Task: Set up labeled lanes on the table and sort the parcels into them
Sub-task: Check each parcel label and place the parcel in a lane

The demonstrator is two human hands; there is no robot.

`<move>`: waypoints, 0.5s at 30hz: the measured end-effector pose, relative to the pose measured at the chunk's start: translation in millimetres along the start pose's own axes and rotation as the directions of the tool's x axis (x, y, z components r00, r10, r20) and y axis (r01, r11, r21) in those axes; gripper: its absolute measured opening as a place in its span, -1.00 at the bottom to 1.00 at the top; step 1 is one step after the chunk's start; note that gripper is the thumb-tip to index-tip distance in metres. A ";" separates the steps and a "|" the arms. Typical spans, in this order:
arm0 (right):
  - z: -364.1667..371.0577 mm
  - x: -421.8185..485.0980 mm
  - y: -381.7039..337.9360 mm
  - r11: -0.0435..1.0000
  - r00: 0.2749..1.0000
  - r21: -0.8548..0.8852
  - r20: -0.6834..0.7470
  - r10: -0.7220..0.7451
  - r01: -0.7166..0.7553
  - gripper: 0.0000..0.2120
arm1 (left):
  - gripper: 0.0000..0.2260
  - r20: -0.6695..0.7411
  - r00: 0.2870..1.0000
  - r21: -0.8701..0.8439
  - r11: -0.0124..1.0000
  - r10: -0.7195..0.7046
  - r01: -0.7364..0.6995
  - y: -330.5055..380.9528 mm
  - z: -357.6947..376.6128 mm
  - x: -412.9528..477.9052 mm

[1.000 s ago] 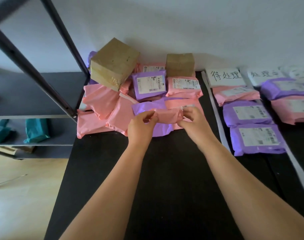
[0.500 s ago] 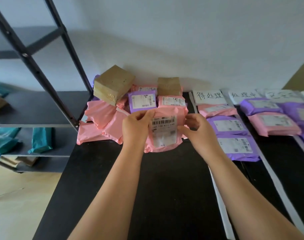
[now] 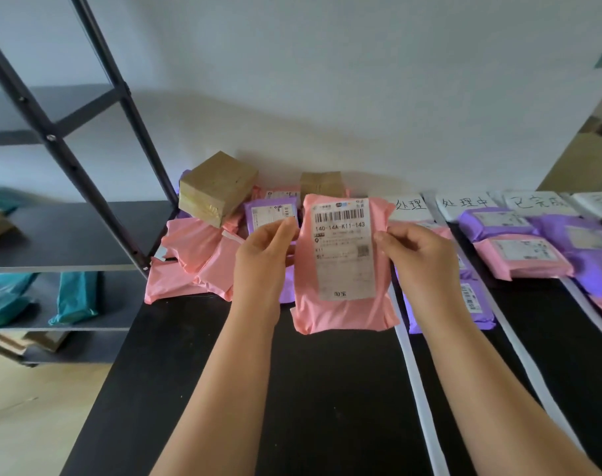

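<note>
A pink parcel with a white shipping label facing me is held upright above the black table. My left hand pinches its left edge and my right hand pinches its right edge. Behind it lies a pile of unsorted pink parcels, a purple parcel and two brown boxes. To the right, white tape strips mark lanes headed by handwritten paper labels. Sorted purple and pink parcels lie in those lanes.
A black metal shelf rack stands left of the table, with teal parcels on its lower shelf. A white wall runs behind the table. A light wooden floor shows at the lower left.
Both hands have lifted the pink parcel off the pile and turned it upright, so its label faces me. The view has tilted upward.
</note>
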State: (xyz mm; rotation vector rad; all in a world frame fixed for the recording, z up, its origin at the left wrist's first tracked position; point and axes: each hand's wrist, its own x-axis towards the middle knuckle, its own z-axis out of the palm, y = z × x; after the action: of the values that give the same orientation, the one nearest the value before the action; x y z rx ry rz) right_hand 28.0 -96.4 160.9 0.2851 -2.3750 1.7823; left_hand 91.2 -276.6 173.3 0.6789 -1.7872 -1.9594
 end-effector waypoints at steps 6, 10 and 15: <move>-7.0 -2.4 -11.3 0.999 1.000 0.036 0.009 0.001 -0.001 -0.92 | -0.93 0.035 0.997 0.034 0.997 0.062 -0.063 9.2 3.5 -14.6; -8.1 -6.4 -18.2 0.999 1.000 0.048 0.029 -0.002 0.001 -0.90 | -0.91 0.014 0.998 -0.033 0.998 0.056 -0.055 16.6 0.7 -17.2; -8.8 -9.2 -24.5 0.995 0.999 0.094 0.035 0.024 -0.027 -0.88 | -0.86 0.009 1.000 -0.085 0.996 0.025 -0.024 21.2 -0.4 -21.9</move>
State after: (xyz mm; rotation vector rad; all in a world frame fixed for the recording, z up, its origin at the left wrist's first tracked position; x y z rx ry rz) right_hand 43.0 -94.0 183.9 0.3008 -2.3305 1.9196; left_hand 108.4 -266.0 196.2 0.6166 -1.6992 -2.0133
